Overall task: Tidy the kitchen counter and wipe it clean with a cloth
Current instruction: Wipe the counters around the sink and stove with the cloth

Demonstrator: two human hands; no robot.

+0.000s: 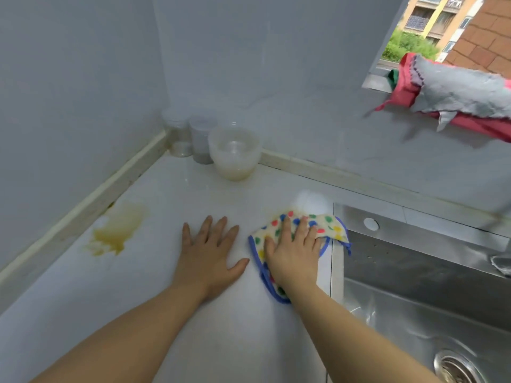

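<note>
On the bench by the sink edge: right grip (293,252) lies flat on the spotted cloth (333,226), fingers straight and spread, pressing it down, nothing curled round it
Left of it: left grip (210,252) wide and flat, palm on the bare bench (166,299), holding nothing, bracing by the look of it
Cloth: bunched under the palm, blue-edged, one corner hanging over the rim of the sink (414,313)
Spill: a yellow-brown puddle (119,230) sits well to the left near the wall strip, apart from both hands, not yet wiped
Back corner: a cloudy plastic bowl (235,153) with two clear jars (179,136) just beside it, tucked against the wall, so the tidying looks done or nearly so
Window ledge: grey and red rags (456,92) draped there, out of play
Step in hand: wiping, I'd say, on the patch next to the sink; a faint yellowish tinge shows just beyond the cloth
How to do it well: put the palm's weight over the cloth's middle so it doesn't skid out; pull that loose corner back onto the bench; overlap the strokes, sink side leftward
For the puddle: come at it from the outside in, so it gathers and doesn't smear toward the wall strip; fold to a clean face for the last pass
Risk: a soaked cloth only spreads the yellow, and the sink is right there for a rinse
</note>
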